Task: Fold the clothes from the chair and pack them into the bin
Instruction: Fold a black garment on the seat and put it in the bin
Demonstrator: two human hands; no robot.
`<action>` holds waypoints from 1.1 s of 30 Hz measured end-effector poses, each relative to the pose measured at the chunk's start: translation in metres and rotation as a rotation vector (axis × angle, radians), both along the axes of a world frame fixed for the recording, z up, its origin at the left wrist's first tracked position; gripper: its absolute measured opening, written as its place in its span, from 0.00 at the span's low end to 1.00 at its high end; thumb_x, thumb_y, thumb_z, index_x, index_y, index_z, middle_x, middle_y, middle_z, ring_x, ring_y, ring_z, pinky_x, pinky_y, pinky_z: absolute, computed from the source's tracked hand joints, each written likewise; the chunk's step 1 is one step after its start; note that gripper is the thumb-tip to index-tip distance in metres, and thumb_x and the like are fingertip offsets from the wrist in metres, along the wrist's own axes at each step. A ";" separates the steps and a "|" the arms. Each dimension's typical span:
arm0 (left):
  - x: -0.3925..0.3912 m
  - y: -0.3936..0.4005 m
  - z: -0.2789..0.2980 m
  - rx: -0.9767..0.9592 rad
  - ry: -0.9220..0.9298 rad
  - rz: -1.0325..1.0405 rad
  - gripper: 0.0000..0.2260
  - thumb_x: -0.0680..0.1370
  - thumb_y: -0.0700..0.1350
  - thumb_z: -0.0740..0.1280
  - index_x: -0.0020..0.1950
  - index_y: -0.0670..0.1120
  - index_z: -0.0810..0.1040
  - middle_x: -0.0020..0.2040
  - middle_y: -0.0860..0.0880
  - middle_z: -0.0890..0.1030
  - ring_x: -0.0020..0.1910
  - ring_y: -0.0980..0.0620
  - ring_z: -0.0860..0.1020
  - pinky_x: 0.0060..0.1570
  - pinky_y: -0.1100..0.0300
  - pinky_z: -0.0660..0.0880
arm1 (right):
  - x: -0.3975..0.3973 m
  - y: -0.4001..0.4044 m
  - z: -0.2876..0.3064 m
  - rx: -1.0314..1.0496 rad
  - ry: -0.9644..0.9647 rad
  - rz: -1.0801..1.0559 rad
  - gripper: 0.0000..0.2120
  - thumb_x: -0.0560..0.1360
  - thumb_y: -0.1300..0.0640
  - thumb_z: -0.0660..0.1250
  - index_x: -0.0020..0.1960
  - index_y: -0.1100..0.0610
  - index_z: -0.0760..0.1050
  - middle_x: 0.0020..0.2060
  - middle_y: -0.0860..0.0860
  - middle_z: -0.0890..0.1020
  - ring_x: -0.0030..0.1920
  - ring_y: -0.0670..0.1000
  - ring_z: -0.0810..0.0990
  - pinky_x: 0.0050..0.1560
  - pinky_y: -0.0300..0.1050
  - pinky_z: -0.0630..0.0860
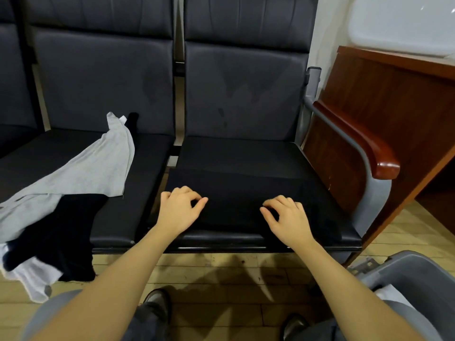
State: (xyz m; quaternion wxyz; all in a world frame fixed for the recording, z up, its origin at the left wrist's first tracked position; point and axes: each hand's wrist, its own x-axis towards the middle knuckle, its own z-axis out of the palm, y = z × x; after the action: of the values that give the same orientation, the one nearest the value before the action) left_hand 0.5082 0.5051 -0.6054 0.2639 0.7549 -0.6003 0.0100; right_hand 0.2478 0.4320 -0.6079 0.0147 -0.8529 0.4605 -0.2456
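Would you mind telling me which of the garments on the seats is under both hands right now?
The black garment spread flat on the right-hand seat, under the left hand and right hand. The grey garment lies untouched on the left seat.

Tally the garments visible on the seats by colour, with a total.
Black: 2, one spread on the right seat under both hands, one in the pile on the left seat
Grey: 1
White: 1, hanging off the seat edge
Total: 4

Black garment point(236, 193) spread flat on right chair seat point(246, 153); grey, black, white clothes point(73, 193) heaped left
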 end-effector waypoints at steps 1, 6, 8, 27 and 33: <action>-0.002 -0.005 0.001 0.049 -0.040 -0.002 0.14 0.79 0.56 0.60 0.57 0.52 0.80 0.58 0.54 0.77 0.59 0.53 0.72 0.59 0.55 0.60 | 0.009 -0.005 0.000 0.055 0.012 0.007 0.15 0.79 0.46 0.59 0.61 0.51 0.77 0.55 0.46 0.78 0.56 0.49 0.76 0.57 0.44 0.65; 0.004 -0.019 -0.008 0.356 -0.160 -0.022 0.23 0.81 0.58 0.53 0.74 0.53 0.63 0.77 0.50 0.59 0.75 0.50 0.55 0.70 0.51 0.55 | 0.040 -0.025 -0.006 0.326 0.179 0.012 0.25 0.81 0.42 0.52 0.76 0.48 0.58 0.76 0.49 0.59 0.76 0.52 0.56 0.74 0.49 0.53; 0.006 -0.019 -0.013 0.468 -0.099 -0.022 0.25 0.81 0.61 0.49 0.77 0.55 0.54 0.78 0.51 0.51 0.77 0.50 0.48 0.73 0.49 0.49 | 0.042 -0.029 -0.014 0.409 0.319 0.007 0.28 0.80 0.38 0.46 0.77 0.44 0.49 0.78 0.47 0.49 0.77 0.51 0.46 0.76 0.51 0.44; 0.008 -0.027 -0.008 0.219 0.031 0.289 0.22 0.82 0.52 0.56 0.74 0.47 0.60 0.65 0.40 0.72 0.63 0.41 0.70 0.59 0.49 0.67 | 0.024 -0.029 -0.004 0.225 0.155 -0.061 0.19 0.81 0.43 0.54 0.68 0.46 0.70 0.64 0.44 0.72 0.65 0.48 0.68 0.67 0.47 0.58; 0.018 -0.029 -0.017 0.143 0.078 0.283 0.20 0.80 0.47 0.62 0.72 0.47 0.64 0.63 0.43 0.73 0.61 0.42 0.71 0.60 0.49 0.66 | 0.047 -0.039 -0.005 0.308 0.197 0.051 0.23 0.81 0.45 0.54 0.75 0.47 0.60 0.74 0.46 0.61 0.73 0.50 0.59 0.71 0.48 0.57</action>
State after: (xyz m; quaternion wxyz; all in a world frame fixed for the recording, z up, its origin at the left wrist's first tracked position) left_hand 0.5261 0.4762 -0.6229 0.2285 0.8485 -0.4767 -0.0249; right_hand 0.2944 0.3929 -0.6130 0.1061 -0.8719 0.4701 -0.0870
